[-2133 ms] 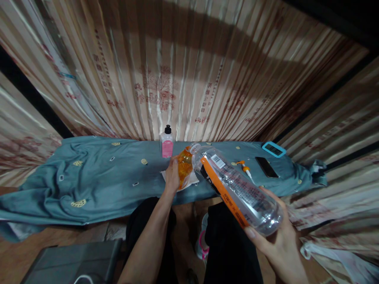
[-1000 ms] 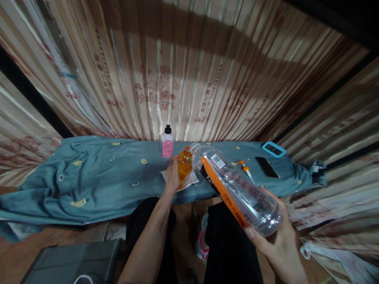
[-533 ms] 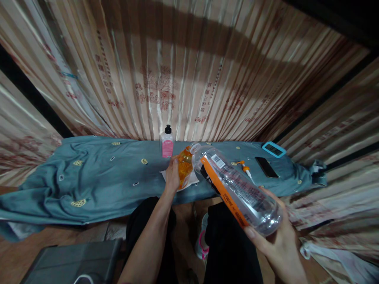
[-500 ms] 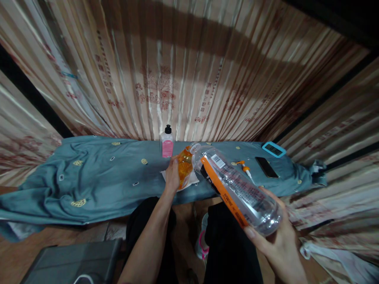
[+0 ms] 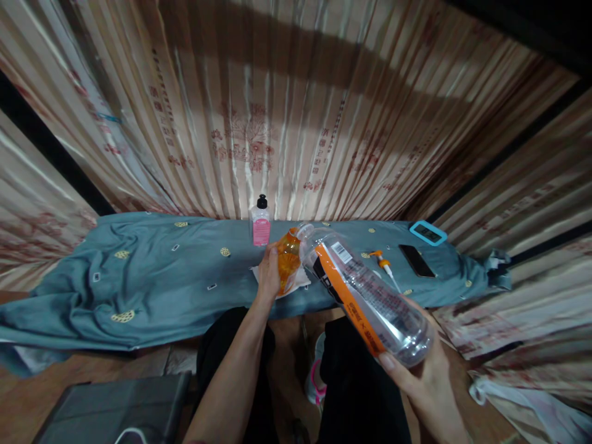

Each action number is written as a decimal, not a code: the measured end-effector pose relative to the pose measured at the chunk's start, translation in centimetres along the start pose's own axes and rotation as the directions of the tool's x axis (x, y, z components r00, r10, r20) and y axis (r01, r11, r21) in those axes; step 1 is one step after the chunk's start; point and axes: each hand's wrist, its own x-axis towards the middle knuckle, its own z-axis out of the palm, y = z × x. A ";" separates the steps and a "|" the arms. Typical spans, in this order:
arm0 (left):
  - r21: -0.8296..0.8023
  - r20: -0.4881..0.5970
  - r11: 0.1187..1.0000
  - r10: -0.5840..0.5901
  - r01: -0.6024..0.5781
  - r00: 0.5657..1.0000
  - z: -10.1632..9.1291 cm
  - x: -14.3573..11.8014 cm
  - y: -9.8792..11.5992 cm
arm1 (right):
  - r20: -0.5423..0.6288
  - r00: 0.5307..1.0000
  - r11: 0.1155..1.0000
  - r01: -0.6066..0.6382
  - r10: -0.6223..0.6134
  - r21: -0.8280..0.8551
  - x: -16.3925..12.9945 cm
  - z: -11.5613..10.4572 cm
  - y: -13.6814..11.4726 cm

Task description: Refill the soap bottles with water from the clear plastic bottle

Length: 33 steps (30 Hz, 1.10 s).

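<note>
Clear bottle tipped mouth-first against orange bottle.
Right hand [image 5: 423, 376] grasping clear bottle [image 5: 365, 296] by base; left hand [image 5: 268, 274] gripping orange bottle [image 5: 287, 262] over white cloth [image 5: 303, 281].

Low table [image 5: 152, 290] covered by wrinkled teal cloth [image 5: 92, 277]. White paper [image 5: 300, 280] lies under the gripped orange bottle; pink-labelled bottle [image 5: 261, 223] upright just behind it. Right of the grip: orange pump nozzle [image 5: 383, 264], dark phone [image 5: 415, 261], blue-framed device [image 5: 428, 233]
</note>
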 end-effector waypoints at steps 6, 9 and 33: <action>-0.047 0.007 0.999 0.005 -0.005 1.000 0.1 0.0 -0.1 | -0.001 0.994 0.984 -0.109 0.110 0.143 -0.4 0.7 1.4; -0.095 0.004 0.994 0.050 -0.050 0.999 0.1 -0.1 -0.4 | 0.001 0.987 0.965 -0.159 0.162 0.210 -0.5 1.1 1.6; -0.441 0.018 0.898 -0.005 0.012 1.000 0.2 1.5 -2.6 | 0.090 0.945 0.842 -0.322 0.314 0.434 -0.9 2.1 3.3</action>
